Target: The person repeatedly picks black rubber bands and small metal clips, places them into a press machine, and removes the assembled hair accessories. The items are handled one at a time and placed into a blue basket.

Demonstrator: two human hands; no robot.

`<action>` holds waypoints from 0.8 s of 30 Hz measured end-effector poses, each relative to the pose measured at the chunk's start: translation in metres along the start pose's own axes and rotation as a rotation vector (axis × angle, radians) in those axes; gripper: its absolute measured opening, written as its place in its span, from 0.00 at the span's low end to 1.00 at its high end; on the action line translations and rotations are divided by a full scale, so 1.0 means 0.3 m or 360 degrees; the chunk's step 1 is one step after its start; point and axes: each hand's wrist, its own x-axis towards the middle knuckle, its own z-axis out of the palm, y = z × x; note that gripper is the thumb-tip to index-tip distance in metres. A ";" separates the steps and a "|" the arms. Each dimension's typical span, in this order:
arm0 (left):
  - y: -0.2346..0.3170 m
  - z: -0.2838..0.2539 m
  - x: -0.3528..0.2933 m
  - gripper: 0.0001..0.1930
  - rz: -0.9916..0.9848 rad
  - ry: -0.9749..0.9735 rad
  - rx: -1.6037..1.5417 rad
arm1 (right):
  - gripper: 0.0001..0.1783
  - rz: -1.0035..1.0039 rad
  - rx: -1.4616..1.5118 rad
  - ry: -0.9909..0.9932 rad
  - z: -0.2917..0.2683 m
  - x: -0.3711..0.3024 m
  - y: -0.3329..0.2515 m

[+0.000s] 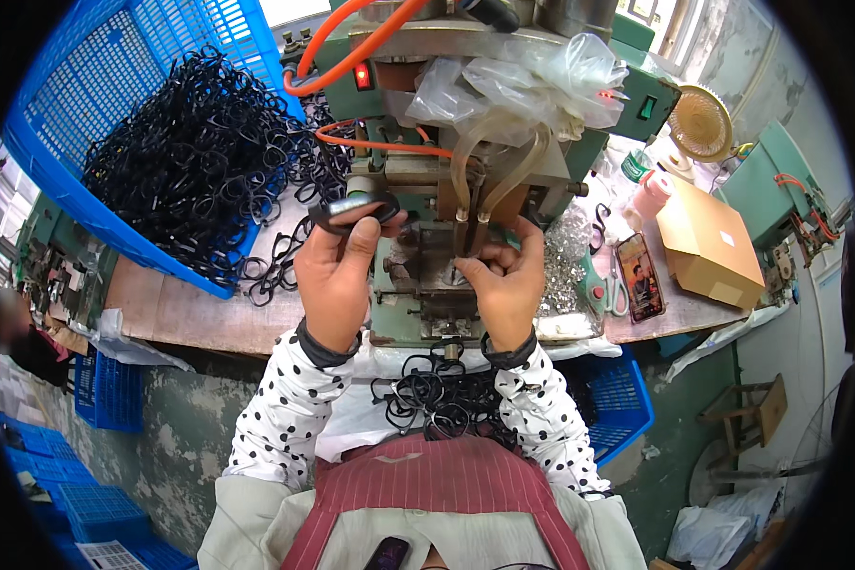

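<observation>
Black, ring-shaped frame point(390, 206) is clamped between the left hand's point(340, 275) thumb and fingers, just in front of the green machine point(386, 325); the fingers cover part of it, hiding its full outline. Thumb and fingertips of the right hand point(511, 296) come close together at the machine's middle, by something small and greyish; whether they grip it I cannot tell. Pale tubes point(532, 169) hang just above that hand. Crumpled clear plastic point(522, 84) hides part of the machine's upper front, and its top is cut off.

Left of the machine, a tilted blue basket point(95, 85) holds a tangled heap of black frames point(195, 161), some spilling onto the desk point(166, 299). Right of the machine are small shiny bits point(560, 271), scissors point(618, 296), a phone point(642, 275) and a cardboard box point(708, 237), its inside hidden. On the machine's near side, more frames point(439, 394) lie bunched beside a blue crate point(625, 408), mostly hidden by the right sleeve point(546, 408).
</observation>
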 end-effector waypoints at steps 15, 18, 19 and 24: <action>-0.162 0.057 -0.146 0.25 0.1235 -0.1172 0.0629 | 0.16 -0.0153 -0.1454 0.0516 -0.504 0.136 0.284; -0.160 0.050 -0.154 0.25 0.1173 -0.1163 0.0602 | 0.15 -0.0256 -0.1642 0.0242 -0.513 0.105 0.289; -0.158 0.043 -0.156 0.26 0.1142 -0.1174 0.0605 | 0.14 -0.0379 -0.1870 0.0169 -0.489 0.082 0.270; -0.167 0.054 -0.157 0.21 0.1182 -0.1122 0.0575 | 0.08 -0.0582 -0.1841 0.0234 -0.491 0.075 0.321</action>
